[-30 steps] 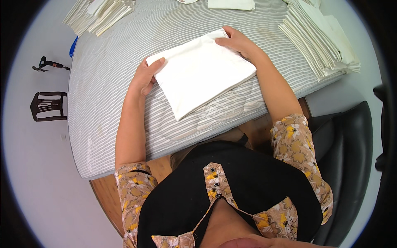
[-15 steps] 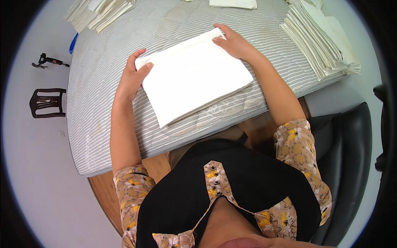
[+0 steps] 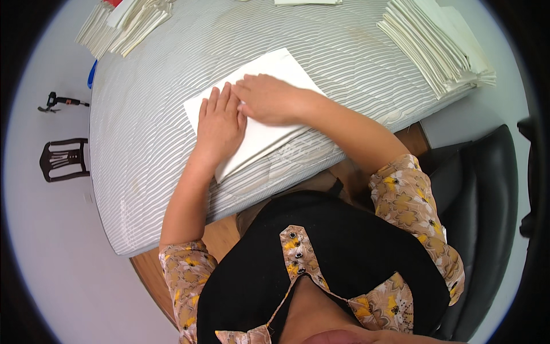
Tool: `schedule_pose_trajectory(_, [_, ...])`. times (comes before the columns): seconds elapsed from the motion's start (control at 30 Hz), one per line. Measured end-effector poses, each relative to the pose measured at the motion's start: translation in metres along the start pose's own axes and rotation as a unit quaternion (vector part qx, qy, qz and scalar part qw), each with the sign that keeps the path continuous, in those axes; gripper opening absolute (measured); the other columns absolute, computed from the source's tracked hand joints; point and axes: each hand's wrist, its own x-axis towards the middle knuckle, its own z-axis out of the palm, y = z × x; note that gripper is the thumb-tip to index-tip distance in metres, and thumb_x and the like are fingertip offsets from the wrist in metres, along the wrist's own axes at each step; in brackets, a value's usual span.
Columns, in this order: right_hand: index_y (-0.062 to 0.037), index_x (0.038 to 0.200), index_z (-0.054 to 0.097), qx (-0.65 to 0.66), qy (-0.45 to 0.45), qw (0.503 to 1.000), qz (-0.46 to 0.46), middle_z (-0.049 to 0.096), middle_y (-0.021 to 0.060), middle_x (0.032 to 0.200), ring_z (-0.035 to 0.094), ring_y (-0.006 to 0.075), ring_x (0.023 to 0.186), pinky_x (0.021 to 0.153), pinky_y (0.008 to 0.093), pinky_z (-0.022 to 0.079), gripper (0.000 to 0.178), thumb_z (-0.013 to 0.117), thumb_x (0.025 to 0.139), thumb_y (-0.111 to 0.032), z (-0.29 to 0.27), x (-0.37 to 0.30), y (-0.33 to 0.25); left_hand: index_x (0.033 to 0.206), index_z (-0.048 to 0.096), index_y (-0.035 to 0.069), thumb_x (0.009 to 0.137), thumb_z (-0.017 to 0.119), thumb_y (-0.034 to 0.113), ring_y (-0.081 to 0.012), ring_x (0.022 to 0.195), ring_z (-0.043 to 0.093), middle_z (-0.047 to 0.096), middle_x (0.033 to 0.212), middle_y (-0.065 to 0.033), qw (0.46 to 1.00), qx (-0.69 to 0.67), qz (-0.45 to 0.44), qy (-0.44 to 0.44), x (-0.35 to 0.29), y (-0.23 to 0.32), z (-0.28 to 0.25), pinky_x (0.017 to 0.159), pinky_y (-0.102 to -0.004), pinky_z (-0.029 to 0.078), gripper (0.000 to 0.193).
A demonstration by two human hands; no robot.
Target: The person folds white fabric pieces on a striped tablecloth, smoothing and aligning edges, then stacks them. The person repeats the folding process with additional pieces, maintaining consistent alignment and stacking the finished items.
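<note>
The left hand [image 3: 219, 127] and right hand [image 3: 269, 98] hid the middle of the white folded cloth [image 3: 275, 66]. The far-left stack of cloths [image 3: 123, 23] and a far cloth [image 3: 306, 2] were cut off by the top edge.

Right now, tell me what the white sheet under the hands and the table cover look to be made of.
Sheet: probably matte woven cloth, like a napkin; it lies folded flat and limp, with soft edges. Paper cannot be ruled out. Table cover: seemingly padded fabric, grey-and-white striped, with wavy ribbing and a soft, rounded edge.

both hands flat, palms down: left grip [image 3: 219, 127] touching right grip [image 3: 268, 98].
</note>
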Motion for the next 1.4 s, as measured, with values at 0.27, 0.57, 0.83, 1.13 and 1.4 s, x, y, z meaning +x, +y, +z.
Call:
schedule_pose_trajectory(0.27, [0.0054, 0.156, 0.03, -0.063, 0.008, 0.993, 0.103, 0.026, 0.0252, 0.165, 0.016, 0.0381, 0.156, 0.127, 0.0514, 0.011, 0.087, 0.036, 0.103, -0.063, 0.033, -0.012, 0.044, 0.157, 0.041, 0.019, 0.106, 0.042, 0.044, -0.0417, 0.156, 0.013, 0.026, 0.168, -0.0151, 0.998, 0.033, -0.029, -0.036, -0.008, 0.01, 0.0, 0.122, -0.0663, 0.006, 0.057])
schedule_pose_trajectory(0.57, [0.0011, 0.158, 0.031, -0.083, -0.006, 0.975, 0.207, 0.026, 0.0211, 0.166, 0.016, 0.0341, 0.157, 0.125, 0.0554, 0.014, 0.098, 0.034, 0.097, -0.076, 0.022, -0.032, 0.068, 0.155, 0.045, 0.021, 0.105, 0.044, 0.05, -0.045, 0.155, 0.015, 0.029, 0.166, -0.0172, 0.998, 0.038, -0.044, -0.016, -0.008, -0.001, -0.001, 0.122, -0.0663, 0.006, 0.058])
schedule_pose_trajectory(0.83, [0.0022, 0.149, 0.045, 0.123, 0.021, 0.975, 0.185, 0.062, 0.0174, 0.118, 0.059, 0.0293, 0.106, 0.089, 0.0439, 0.049, 0.087, 0.071, 0.088, -0.055, -0.005, 0.012, 0.133, 0.131, 0.068, 0.01, 0.091, 0.074, 0.025, -0.0368, 0.123, 0.062, 0.064, 0.135, -0.0181, 0.976, -0.142, -0.163, -0.036, 0.022, -0.076, -0.031, 0.108, -0.0481, 0.046, 0.043])
schedule_pose_trajectory(1.13, [-0.0048, 0.112, 0.07, 0.385, -0.119, 0.873, 0.275, 0.065, 0.0047, 0.086, 0.056, 0.0135, 0.073, 0.062, 0.0268, 0.042, 0.045, 0.086, 0.077, -0.029, -0.023, 0.029, 0.142, 0.124, 0.071, 0.008, 0.073, 0.088, 0.032, -0.0324, 0.108, 0.07, 0.074, 0.112, -0.0191, 0.933, -0.194, -0.244, -0.18, 0.038, -0.091, -0.048, 0.103, -0.0471, 0.048, 0.059])
schedule_pose_trajectory(1.4, [-0.011, 0.102, 0.071, 0.445, 0.111, 0.883, 0.103, 0.067, -0.0019, 0.091, 0.056, 0.0105, 0.084, 0.074, 0.0317, 0.043, 0.024, 0.08, 0.084, -0.023, -0.06, 0.039, 0.138, 0.1, 0.075, 0.012, 0.079, 0.087, 0.028, -0.0193, 0.08, 0.071, 0.076, 0.091, -0.0072, 0.914, -0.35, -0.203, 0.023, 0.048, -0.115, -0.102, 0.079, -0.0333, 0.055, 0.029])
